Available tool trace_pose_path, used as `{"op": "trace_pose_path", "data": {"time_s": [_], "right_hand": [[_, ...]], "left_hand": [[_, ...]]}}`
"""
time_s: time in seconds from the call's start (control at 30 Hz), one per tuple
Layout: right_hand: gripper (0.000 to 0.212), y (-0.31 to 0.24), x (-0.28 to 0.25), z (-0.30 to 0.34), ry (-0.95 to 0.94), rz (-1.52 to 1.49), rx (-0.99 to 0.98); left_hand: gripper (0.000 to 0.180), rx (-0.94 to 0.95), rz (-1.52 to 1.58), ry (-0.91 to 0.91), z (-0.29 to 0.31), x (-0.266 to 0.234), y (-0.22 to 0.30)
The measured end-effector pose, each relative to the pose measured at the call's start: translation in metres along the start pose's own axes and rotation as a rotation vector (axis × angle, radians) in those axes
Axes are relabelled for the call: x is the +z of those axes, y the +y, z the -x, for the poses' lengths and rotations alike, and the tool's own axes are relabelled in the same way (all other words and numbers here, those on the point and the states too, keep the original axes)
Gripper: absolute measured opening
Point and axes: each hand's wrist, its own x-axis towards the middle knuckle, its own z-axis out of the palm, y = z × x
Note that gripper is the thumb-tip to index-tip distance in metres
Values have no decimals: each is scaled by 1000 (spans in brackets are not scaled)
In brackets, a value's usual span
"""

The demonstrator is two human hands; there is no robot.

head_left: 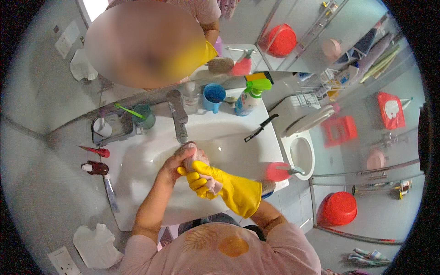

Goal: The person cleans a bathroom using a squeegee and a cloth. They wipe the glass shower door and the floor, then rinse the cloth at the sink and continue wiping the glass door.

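Both of my hands are together over the white sink basin [142, 183], just below the tip of the grey faucet [178, 117]. My left hand [172, 166] is bare and its fingers curl around a pale pink, wet-looking cloth [214, 185]. On my right hand [204, 176] is a long yellow rubber glove, with the fingers wrapped round the same cloth. One end of the cloth pokes out below the gloved fingers. Another bunched part shows between the two hands, partly hidden by them.
Along the sink's back edge stand a green cup [144, 117], a blue mug [214, 97] and a spray bottle [250, 98]. A black-handled comb [261, 128] and a pink pump bottle [278, 172] are on the right rim. A toilet [301, 153] stands beyond. Tubes and a dark bottle [95, 167] lie left.
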Motion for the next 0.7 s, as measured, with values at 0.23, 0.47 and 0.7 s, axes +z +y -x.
{"op": "trace_pose_path", "data": {"time_s": [0.23, 0.47, 0.7], "right_hand": [[35, -24, 8, 3, 569, 982, -62], [30, -33, -83, -22, 949, 1810, -211], [25, -15, -112, -15, 1137, 1923, -489]], "left_hand": [[20, 17, -671, 349, -34, 20, 4], [19, 478, -1383, 532, -71, -63, -80], [23, 245, -1525, 739, -92, -109, -122]]}}
